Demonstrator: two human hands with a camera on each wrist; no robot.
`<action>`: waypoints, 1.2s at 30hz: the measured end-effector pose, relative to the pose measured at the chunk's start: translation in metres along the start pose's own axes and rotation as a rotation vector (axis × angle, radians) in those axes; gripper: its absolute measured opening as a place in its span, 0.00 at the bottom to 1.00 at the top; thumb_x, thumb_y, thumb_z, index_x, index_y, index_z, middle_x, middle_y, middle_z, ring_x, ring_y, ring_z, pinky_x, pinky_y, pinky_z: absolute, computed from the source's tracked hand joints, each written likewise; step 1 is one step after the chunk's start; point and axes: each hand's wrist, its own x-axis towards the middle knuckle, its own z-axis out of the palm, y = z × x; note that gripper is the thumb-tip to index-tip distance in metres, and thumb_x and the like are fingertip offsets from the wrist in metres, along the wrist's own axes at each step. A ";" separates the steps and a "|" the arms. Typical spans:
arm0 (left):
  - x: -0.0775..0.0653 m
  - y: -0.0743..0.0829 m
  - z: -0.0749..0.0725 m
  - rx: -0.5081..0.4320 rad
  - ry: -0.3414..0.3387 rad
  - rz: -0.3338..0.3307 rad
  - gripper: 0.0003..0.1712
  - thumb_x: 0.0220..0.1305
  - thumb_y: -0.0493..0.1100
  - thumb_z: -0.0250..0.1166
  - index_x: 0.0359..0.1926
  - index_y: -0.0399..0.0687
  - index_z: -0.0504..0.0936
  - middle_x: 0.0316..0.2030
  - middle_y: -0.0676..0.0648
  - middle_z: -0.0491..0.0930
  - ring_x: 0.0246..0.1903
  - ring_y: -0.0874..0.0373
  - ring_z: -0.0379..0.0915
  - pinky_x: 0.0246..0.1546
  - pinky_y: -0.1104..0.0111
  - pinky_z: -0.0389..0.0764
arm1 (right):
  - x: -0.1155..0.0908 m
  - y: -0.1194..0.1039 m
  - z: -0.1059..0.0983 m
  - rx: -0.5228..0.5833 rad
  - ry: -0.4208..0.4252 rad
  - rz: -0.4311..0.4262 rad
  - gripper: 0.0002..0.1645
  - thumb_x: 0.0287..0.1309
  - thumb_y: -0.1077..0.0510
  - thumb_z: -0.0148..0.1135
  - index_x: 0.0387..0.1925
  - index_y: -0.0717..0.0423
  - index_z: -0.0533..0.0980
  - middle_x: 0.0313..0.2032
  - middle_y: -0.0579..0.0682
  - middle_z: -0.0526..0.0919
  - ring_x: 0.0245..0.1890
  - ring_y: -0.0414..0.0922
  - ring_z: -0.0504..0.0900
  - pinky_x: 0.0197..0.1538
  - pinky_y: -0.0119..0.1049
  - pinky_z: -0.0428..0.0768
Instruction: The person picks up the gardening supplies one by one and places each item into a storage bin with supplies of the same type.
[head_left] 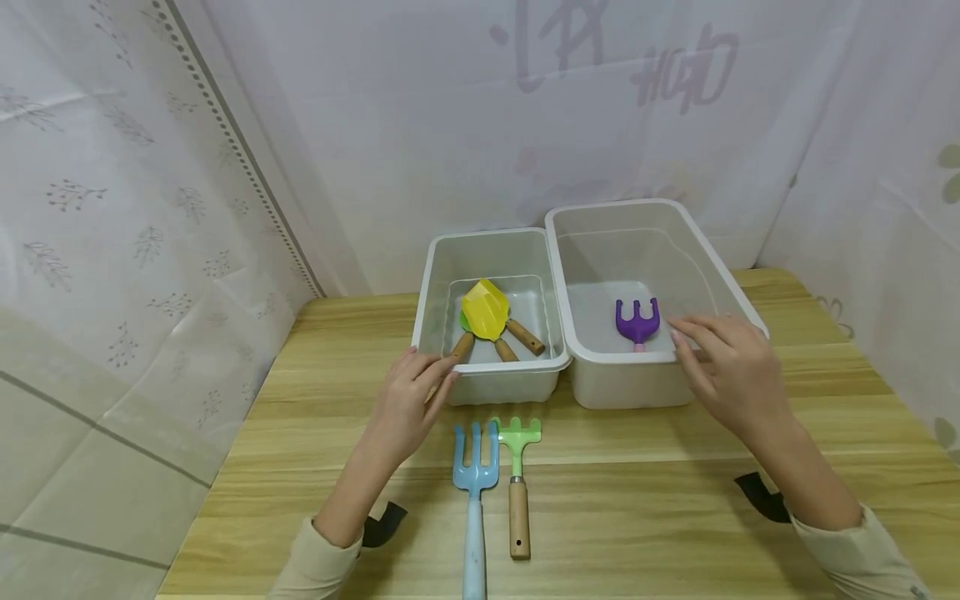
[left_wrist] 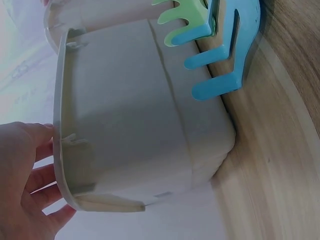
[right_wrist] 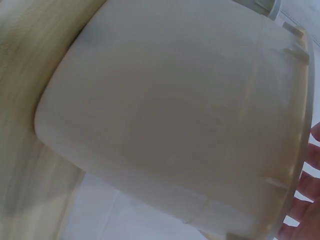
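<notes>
My left hand (head_left: 408,396) is at the front left corner of the smaller white bin (head_left: 491,366), its fingertips right at the rim. Inside lie a yellow trowel (head_left: 486,310), a green-headed tool (head_left: 465,321) mostly hidden beneath it, and wooden handles (head_left: 525,337). My right hand (head_left: 731,371) is over the front rim of the larger white bin (head_left: 622,379), its fingers loosely bent. A purple hand fork (head_left: 637,323) lies in that bin, its lower handle hidden by the front wall. The right wrist view shows fingertips (right_wrist: 310,185) along the rim.
In front of the bins, a blue garden fork (head_left: 475,483) and a small green rake with a wooden handle (head_left: 517,467) lie side by side on the wooden table (head_left: 622,517). A patterned white curtain (head_left: 420,125) hangs behind and along the sides.
</notes>
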 end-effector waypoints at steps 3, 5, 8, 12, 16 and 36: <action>0.000 0.001 -0.002 0.007 -0.006 0.002 0.12 0.65 0.36 0.74 0.49 0.37 0.90 0.40 0.42 0.88 0.42 0.46 0.86 0.64 0.40 0.80 | -0.003 0.001 0.001 0.002 0.020 -0.005 0.17 0.68 0.55 0.62 0.45 0.65 0.88 0.41 0.64 0.91 0.40 0.64 0.86 0.45 0.57 0.81; 0.001 0.001 -0.003 0.009 -0.010 0.005 0.12 0.65 0.36 0.74 0.49 0.36 0.90 0.40 0.42 0.88 0.42 0.46 0.85 0.64 0.41 0.81 | -0.005 0.002 0.002 0.001 0.029 -0.007 0.17 0.68 0.56 0.62 0.44 0.65 0.88 0.41 0.64 0.91 0.39 0.64 0.87 0.44 0.56 0.81; 0.002 0.002 -0.005 0.007 -0.016 0.007 0.12 0.65 0.36 0.74 0.48 0.36 0.90 0.40 0.42 0.88 0.41 0.46 0.83 0.62 0.43 0.82 | -0.008 0.003 0.002 -0.009 0.032 -0.008 0.16 0.67 0.56 0.63 0.43 0.66 0.88 0.40 0.63 0.91 0.38 0.63 0.87 0.42 0.55 0.81; 0.003 0.002 -0.007 0.009 -0.016 0.010 0.12 0.65 0.36 0.75 0.48 0.37 0.90 0.40 0.43 0.88 0.41 0.48 0.81 0.54 0.51 0.85 | -0.011 0.005 0.003 -0.021 0.028 0.000 0.21 0.72 0.52 0.59 0.41 0.67 0.88 0.39 0.63 0.91 0.37 0.62 0.87 0.41 0.55 0.80; 0.003 0.003 -0.009 0.017 -0.014 0.015 0.13 0.64 0.36 0.75 0.48 0.38 0.90 0.40 0.44 0.88 0.41 0.49 0.80 0.48 0.56 0.84 | -0.013 0.008 0.005 -0.023 0.048 0.002 0.32 0.78 0.44 0.51 0.39 0.68 0.88 0.37 0.64 0.91 0.36 0.62 0.86 0.43 0.55 0.78; -0.001 0.006 -0.020 0.016 0.056 0.019 0.14 0.60 0.33 0.76 0.48 0.36 0.90 0.41 0.41 0.88 0.44 0.45 0.83 0.46 0.54 0.86 | -0.028 0.020 0.015 0.030 0.302 -0.048 0.33 0.75 0.42 0.58 0.31 0.69 0.88 0.29 0.65 0.89 0.31 0.65 0.84 0.67 0.28 0.73</action>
